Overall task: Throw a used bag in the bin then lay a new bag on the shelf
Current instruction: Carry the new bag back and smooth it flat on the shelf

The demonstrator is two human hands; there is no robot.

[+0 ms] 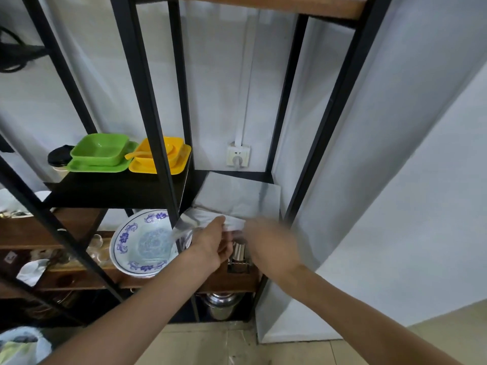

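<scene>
head view, looking down at a black metal shelf against a pale wall. a flat pale grey bag lies on the shelf's dark board, its near edge hanging over the front. the left hand has its fingers curled onto that near edge, pinching a clear, shiny fold of it. the right hand is at the same edge just beside the left, but it is blurred and i cannot tell how its fingers sit. to the left, on a higher black board, stand 2 sets of square dishes, 1 green and 1 yellow. below them a blue-patterned white bowl leans on a wooden board. a wall socket sits behind the bag.
</scene>
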